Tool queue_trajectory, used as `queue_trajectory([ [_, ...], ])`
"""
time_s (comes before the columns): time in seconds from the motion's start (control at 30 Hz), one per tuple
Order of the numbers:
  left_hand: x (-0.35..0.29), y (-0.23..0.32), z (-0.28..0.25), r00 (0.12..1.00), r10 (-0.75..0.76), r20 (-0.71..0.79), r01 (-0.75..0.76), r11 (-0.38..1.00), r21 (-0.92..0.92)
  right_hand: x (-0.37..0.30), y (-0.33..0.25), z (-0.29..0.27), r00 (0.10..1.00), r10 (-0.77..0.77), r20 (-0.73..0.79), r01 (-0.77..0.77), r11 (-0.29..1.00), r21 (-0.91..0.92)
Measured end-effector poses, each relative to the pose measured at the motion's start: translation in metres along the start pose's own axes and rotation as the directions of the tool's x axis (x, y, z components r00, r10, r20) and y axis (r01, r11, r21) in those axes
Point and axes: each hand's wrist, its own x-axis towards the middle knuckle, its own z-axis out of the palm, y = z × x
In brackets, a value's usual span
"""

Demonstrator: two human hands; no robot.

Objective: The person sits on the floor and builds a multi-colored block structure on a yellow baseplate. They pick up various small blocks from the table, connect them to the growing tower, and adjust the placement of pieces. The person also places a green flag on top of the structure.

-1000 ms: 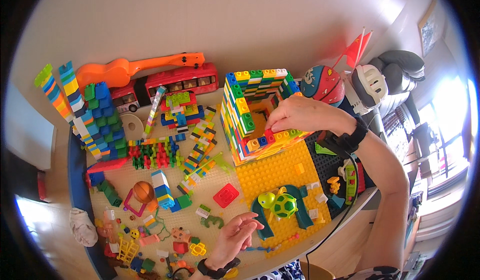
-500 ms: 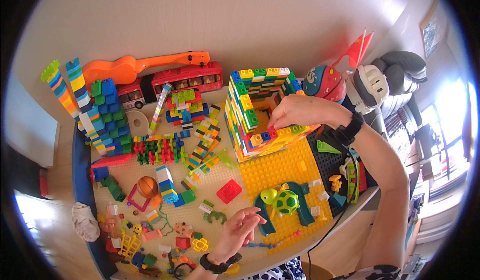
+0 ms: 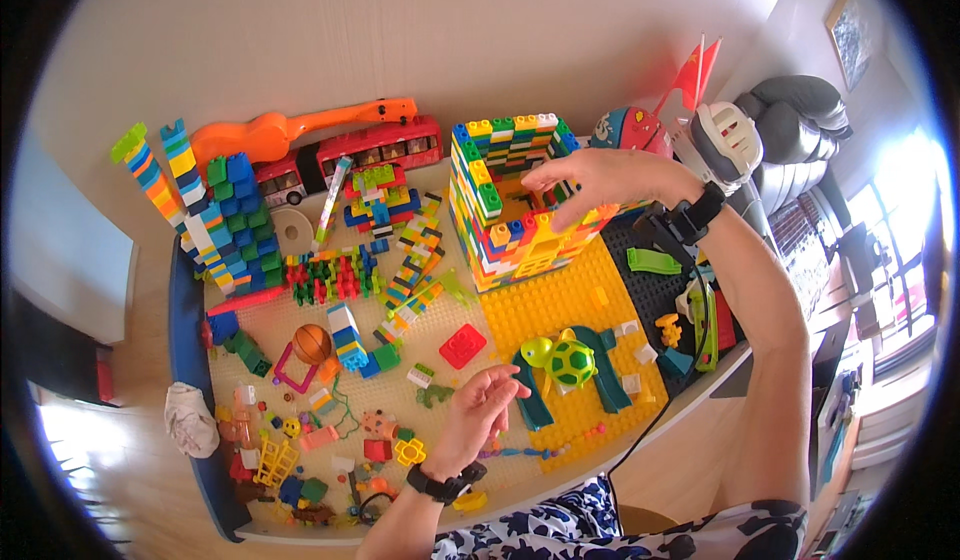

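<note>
A hollow, box-like building of colorful toy bricks (image 3: 487, 245) stands on a yellow baseplate (image 3: 500, 325). Over its front wall hovers my right hand (image 3: 610, 177), thumb and fingers spread, with nothing visible between them. The hand covers part of the wall and of the inside. Below the building, my left hand (image 3: 483, 410) hangs in the air with loosely bent fingers apart, holding nothing. Right of it sits a green toy turtle (image 3: 570, 363) between two dark teal slide pieces (image 3: 609, 383). A red flat piece (image 3: 463, 344) lies beyond the left hand.
Tall brick towers (image 3: 205, 245) rise at the far left. An orange toy guitar (image 3: 270, 136) and a red toy bus (image 3: 385, 147) lie along the wall. A toy basketball (image 3: 312, 343) and several small toys lie front left. A black cable (image 3: 640, 440) hangs near my right arm.
My right hand has lifted off the front wall, its fingers going from pinched to spread. My left hand stays about where it was. The whole view has shifted slightly.
</note>
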Motion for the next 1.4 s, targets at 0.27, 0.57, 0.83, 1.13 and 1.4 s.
queue_trajectory([
  [0.27,0.000,0.001,0.001,1.000,0.002,0.013,-0.003,1.000,0.029,-0.023,-0.022,0.038,0.978,-0.046,-0.201,-0.051,0.891,-0.451],
  [0.57,0.017,-0.004,-0.030,0.992,0.063,-0.108,-0.120,0.728,-0.676,-0.042,-0.082,0.169,0.881,-0.329,-0.340,0.235,0.928,-0.289],
  [0.83,-0.021,0.005,-0.037,0.984,0.179,0.005,-0.142,0.801,-0.581,-0.014,-0.101,0.245,0.816,-0.306,-0.490,0.292,0.950,-0.108],
  [1.13,-0.166,0.099,-0.141,0.854,0.258,-0.453,-0.375,0.907,-0.190,-0.012,-0.094,0.275,0.888,-0.225,-0.401,0.233,0.972,-0.029],
  [1.4,-0.232,0.139,-0.218,0.612,0.394,-0.685,-0.397,0.903,0.164,0.005,-0.095,0.290,0.802,-0.314,-0.509,0.311,0.946,-0.094],
])
